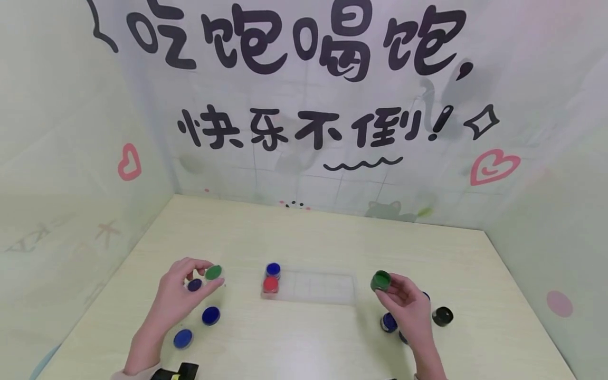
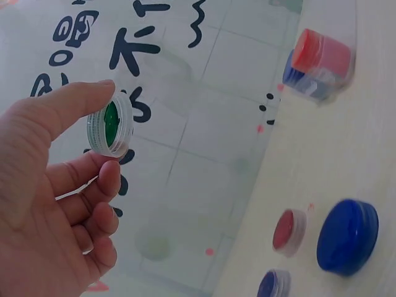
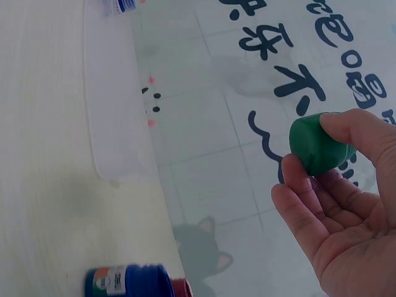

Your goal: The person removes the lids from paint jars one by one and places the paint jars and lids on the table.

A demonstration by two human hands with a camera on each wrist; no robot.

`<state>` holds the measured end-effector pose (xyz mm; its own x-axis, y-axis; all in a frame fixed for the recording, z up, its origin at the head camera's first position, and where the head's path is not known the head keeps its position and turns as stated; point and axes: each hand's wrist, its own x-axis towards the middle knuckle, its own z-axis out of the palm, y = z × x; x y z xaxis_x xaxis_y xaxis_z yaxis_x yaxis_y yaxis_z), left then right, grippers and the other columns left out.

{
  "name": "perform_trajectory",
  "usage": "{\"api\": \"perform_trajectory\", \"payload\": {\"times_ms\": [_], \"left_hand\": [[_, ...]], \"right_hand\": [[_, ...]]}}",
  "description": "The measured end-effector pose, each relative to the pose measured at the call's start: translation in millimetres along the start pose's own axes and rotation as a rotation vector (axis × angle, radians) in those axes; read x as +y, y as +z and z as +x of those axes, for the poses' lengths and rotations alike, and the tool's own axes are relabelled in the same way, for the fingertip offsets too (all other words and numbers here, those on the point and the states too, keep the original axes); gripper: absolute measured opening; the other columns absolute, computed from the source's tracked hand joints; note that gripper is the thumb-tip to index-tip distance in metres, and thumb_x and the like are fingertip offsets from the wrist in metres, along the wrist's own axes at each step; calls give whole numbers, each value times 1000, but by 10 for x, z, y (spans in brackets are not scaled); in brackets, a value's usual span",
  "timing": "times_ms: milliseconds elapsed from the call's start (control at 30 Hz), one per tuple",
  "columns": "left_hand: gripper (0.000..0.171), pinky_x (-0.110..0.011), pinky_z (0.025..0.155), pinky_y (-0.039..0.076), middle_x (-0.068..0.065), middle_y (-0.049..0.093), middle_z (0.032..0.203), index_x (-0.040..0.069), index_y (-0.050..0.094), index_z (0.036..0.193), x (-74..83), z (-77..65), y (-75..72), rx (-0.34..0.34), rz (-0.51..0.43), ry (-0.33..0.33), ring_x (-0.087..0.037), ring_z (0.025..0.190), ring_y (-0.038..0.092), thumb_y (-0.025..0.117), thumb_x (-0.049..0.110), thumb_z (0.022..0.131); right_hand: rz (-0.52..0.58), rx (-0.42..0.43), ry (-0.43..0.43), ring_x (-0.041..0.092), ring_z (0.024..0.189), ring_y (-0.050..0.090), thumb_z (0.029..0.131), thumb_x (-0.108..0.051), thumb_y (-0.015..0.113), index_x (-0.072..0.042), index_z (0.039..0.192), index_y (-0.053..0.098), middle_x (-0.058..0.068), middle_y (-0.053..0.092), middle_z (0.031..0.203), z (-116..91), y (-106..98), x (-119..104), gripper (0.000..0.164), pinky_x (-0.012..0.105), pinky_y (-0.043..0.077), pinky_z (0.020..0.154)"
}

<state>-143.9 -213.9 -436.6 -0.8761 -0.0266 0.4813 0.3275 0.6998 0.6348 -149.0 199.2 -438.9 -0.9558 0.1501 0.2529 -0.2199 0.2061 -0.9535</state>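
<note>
Between thumb and fingertips, my left hand (image 1: pixel 178 293) pinches a clear round lid (image 2: pixel 110 127) smeared green inside. It is held above the left part of the table. My right hand (image 1: pixel 409 306) grips a small green paint jar (image 1: pixel 381 281) by its sides, thumb on one side and fingers on the other. The jar's top is uncovered, with green paint inside. Jar and lid are apart, one at each side of a clear tray (image 1: pixel 328 287). A blue paint jar (image 1: pixel 273 269) and a red paint jar (image 1: pixel 271 285) stand at the tray's left end.
Below my left hand lie several lids, including a dark blue lid (image 1: pixel 211 315), a blue lid (image 1: pixel 182 339) and a red lid (image 2: pixel 288 232). Around my right hand stand a blue jar (image 1: pixel 388 322), a black jar (image 1: pixel 443 316) and others partly hidden. A printed curtain (image 1: pixel 304 179) encloses the table.
</note>
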Motion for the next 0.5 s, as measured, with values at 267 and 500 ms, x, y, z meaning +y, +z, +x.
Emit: {"api": "perform_trajectory", "payload": {"times_ms": [267,500], "left_hand": [[28,-25,58,28,2,51,83,6,67,99,-224,-255,-211,-30,109,-166,-11,74,35,78,16,75],[34,-26,60,32,-3,54,84,0,66,100,-438,-437,-367,-125,206,-306,-19,75,43,79,21,75]], "right_hand": [[-166,135,158,-1,75,59,79,6,70,8,111,57,-16,62,84,-90,-387,109,34,13,48,68],[-315,277,272,3,81,60,80,-22,75,-8,120,62,-5,65,96,-107,-828,834,44,11,47,69]]}}
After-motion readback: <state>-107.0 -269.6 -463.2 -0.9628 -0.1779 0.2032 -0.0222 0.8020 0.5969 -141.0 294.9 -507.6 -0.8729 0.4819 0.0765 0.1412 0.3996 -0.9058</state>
